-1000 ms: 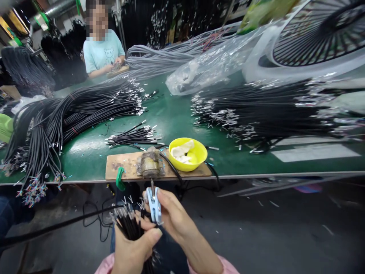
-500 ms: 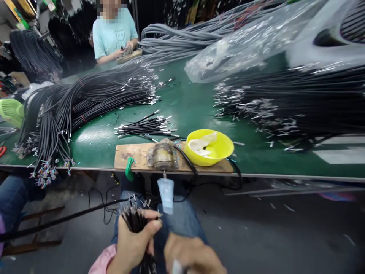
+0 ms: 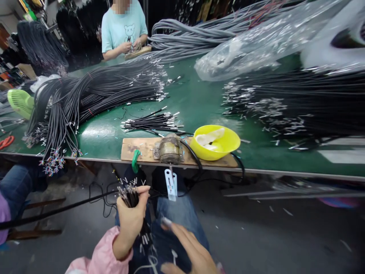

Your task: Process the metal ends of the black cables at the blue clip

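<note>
My left hand (image 3: pixel 131 217) is wrapped round a bundle of short black cables (image 3: pixel 130 196), whose bare metal ends stick up above the fist. More silvery ends show below it over my lap. To the right, my right hand (image 3: pixel 191 247) has its fingers stretched out and thumb apart, somewhat blurred, with nothing seen in it. Ahead of both hands, a pale blue plastic clip (image 3: pixel 171 185) hangs on the shaft of a small motor (image 3: pixel 170 149). That motor sits on a wooden board (image 3: pixel 145 146) at the table edge. A green clamp (image 3: pixel 136 160) grips the board's left part.
A yellow bowl (image 3: pixel 216 154) with white pieces stands on the board's right end. Behind lies a small pile of short black cables (image 3: pixel 152 121). Long black cable bundles (image 3: pixel 99 91) cover the left; more black cables (image 3: pixel 299 102) lie right. A person (image 3: pixel 124 30) works across the table.
My right hand has gone from curled to stretched-out fingers. My left hand still holds the cables, slightly higher. The blue clip looks sharper than before. The whole view has shifted a little.
</note>
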`<state>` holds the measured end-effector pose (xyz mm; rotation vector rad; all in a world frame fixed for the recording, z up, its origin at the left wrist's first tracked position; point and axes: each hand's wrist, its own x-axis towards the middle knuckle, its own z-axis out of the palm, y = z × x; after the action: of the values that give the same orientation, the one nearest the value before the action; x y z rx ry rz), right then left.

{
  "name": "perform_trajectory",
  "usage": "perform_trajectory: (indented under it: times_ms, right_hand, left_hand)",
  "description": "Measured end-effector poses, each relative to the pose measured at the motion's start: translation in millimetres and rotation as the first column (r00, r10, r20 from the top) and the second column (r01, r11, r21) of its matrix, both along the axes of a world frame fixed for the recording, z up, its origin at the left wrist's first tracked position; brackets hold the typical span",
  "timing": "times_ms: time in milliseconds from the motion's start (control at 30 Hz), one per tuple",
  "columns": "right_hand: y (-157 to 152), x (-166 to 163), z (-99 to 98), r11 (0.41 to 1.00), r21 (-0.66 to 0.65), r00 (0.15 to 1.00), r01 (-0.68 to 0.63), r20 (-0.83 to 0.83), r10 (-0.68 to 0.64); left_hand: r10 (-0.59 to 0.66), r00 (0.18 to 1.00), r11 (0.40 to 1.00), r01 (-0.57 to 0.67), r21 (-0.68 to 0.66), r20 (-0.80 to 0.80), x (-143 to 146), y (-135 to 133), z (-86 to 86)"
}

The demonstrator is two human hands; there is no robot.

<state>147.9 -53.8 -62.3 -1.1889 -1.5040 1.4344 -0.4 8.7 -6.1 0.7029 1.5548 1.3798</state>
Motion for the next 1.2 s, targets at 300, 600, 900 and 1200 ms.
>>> perform_trajectory:
  times_ms: [300, 600, 900, 1200]
  right_hand:
    - [17, -48, 4.3, 0.982, -0.180, 0.990, -0.054, -0.137, 0.029]
    - [20, -56, -18.3, 0.825, -0.541, 0.669, 0.164, -0.554, -0.496]
    - [30, -34, -12.1, 0.834, -0.353, 0.789, 0.425, -0.308, -0.532]
    - [68, -18, 49.9, 0.910, 0.344, 0.970, 0.231, -0.152, -0.189]
  left_hand:
    - [-0.162, 0.956, 0.985, 0.173, -0.025, 0.244, -1, 0, -4.2]
    - [-0.049, 0.973, 0.990, 0.018, 0.139, 0.223, 21, -5, -8.3]
    - [-0.295, 0.894, 0.953, 0.302, 0.034, 0.338, 8, -16, -17.8]
    - [-0.440, 0.849, 0.881, 0.471, -0.042, 0.292, -6, -45, -36.4]
